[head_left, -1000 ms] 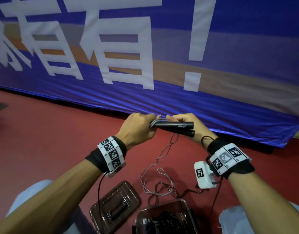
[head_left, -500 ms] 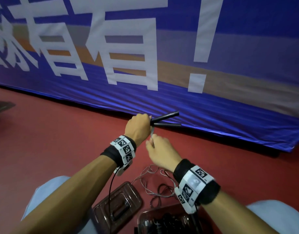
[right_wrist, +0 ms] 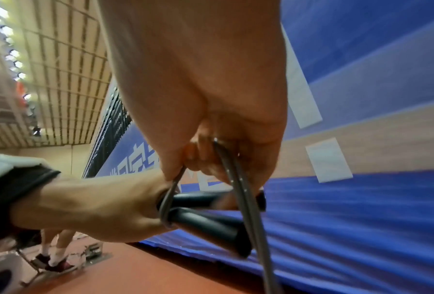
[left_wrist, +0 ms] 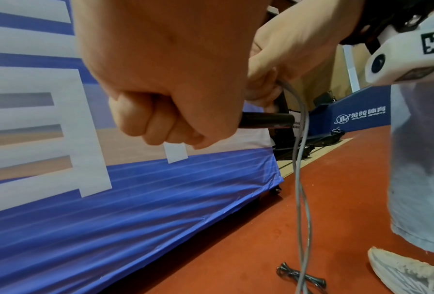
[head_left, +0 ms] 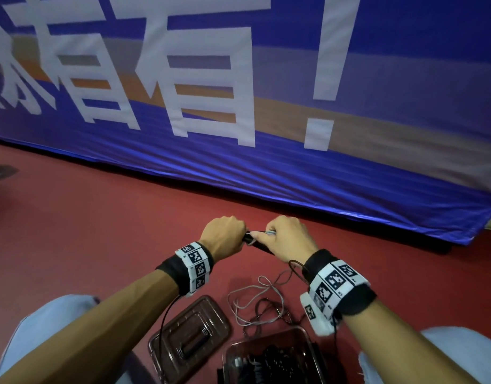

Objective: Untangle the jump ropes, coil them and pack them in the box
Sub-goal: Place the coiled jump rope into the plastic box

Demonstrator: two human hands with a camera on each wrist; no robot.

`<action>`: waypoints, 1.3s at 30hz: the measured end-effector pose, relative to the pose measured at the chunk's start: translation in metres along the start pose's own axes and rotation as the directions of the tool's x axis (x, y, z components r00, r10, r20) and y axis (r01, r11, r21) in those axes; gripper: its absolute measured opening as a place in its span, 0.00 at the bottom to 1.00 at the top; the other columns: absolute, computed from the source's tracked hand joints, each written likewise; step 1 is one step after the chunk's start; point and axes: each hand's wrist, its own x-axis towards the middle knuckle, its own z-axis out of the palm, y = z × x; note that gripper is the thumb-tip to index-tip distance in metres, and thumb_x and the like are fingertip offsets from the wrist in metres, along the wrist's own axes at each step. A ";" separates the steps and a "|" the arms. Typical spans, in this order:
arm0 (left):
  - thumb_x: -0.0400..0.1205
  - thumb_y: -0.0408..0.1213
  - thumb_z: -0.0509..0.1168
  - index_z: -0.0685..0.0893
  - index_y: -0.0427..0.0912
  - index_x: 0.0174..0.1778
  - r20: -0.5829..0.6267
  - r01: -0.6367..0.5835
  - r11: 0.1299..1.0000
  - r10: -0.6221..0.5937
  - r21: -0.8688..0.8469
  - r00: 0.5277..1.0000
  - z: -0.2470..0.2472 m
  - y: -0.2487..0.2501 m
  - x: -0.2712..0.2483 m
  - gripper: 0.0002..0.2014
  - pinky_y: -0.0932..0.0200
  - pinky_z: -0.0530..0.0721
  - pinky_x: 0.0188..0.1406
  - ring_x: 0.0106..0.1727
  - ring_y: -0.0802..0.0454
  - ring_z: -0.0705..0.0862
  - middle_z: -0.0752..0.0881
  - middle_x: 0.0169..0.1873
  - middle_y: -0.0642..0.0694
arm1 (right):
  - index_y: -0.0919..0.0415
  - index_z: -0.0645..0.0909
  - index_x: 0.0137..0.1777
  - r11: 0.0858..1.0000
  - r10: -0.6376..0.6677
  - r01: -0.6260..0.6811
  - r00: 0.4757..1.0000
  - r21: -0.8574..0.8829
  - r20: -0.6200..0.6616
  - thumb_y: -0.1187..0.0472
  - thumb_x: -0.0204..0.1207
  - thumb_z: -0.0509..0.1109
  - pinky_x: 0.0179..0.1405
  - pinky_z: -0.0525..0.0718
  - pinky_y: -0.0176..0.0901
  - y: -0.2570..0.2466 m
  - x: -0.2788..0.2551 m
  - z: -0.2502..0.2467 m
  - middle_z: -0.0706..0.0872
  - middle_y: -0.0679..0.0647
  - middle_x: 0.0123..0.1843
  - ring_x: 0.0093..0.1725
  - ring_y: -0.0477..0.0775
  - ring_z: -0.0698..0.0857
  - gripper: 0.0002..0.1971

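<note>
My left hand (head_left: 225, 234) grips two black jump rope handles (head_left: 249, 240) in a fist, held side by side above the red floor. In the right wrist view the handles (right_wrist: 211, 222) stick out of that fist. Right beside it, my right hand (head_left: 288, 236) pinches the grey rope (right_wrist: 243, 199), which loops round the handles near the fist. The rest of the grey rope (head_left: 255, 300) hangs down to loose loops on the floor. A clear box (head_left: 308, 332) with dark ropes inside sits below my hands, its lid (head_left: 211, 311) to its left.
A blue banner (head_left: 266, 176) stands close ahead along the floor edge. A dark rope (head_left: 269, 309) lies tangled with the grey loops. My knees (head_left: 58, 309) flank the box and lid. A small black item (left_wrist: 299, 276) lies on the floor near my shoe (left_wrist: 407, 272).
My right hand has risen from below the handles to the right of my left hand, bringing the grey rope over them. The handles' free ends are now covered by it.
</note>
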 end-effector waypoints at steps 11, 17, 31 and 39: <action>0.81 0.47 0.62 0.85 0.40 0.42 0.021 -0.307 0.952 0.308 -0.013 0.951 -0.021 -0.001 -0.013 0.14 0.52 0.78 0.34 0.40 0.33 0.86 0.88 0.39 0.39 | 0.60 0.75 0.29 0.980 -0.174 0.184 0.977 -0.073 0.125 0.18 0.64 0.69 0.28 0.73 0.46 0.020 0.004 -0.032 0.75 0.54 0.24 0.25 0.52 0.70 0.39; 0.73 0.55 0.69 0.73 0.48 0.26 -0.096 -0.318 0.917 0.303 -0.242 0.948 -0.029 -0.002 -0.024 0.19 0.59 0.71 0.28 0.24 0.45 0.75 0.74 0.20 0.51 | 0.63 0.73 0.25 0.939 -0.239 0.176 0.952 0.294 0.192 0.31 0.71 0.76 0.28 0.64 0.44 0.021 0.008 -0.035 0.66 0.51 0.23 0.26 0.49 0.63 0.34; 0.72 0.38 0.70 0.80 0.39 0.31 -0.168 -0.196 0.810 0.122 -0.553 0.978 -0.058 -0.012 -0.027 0.08 0.60 0.68 0.19 0.22 0.49 0.75 0.80 0.22 0.47 | 0.60 0.84 0.36 0.677 -0.028 -0.124 0.981 0.725 0.194 0.46 0.88 0.62 0.21 0.73 0.33 -0.011 -0.003 -0.015 0.82 0.53 0.25 0.21 0.44 0.77 0.23; 0.68 0.39 0.66 0.78 0.38 0.28 -0.066 0.052 0.736 -0.131 -0.675 0.989 -0.044 -0.015 -0.012 0.08 0.55 0.69 0.20 0.25 0.46 0.72 0.79 0.22 0.46 | 0.55 0.78 0.33 0.835 0.112 -0.124 0.992 0.536 0.055 0.54 0.92 0.52 0.35 0.75 0.44 -0.021 -0.009 0.027 0.81 0.46 0.24 0.26 0.43 0.78 0.25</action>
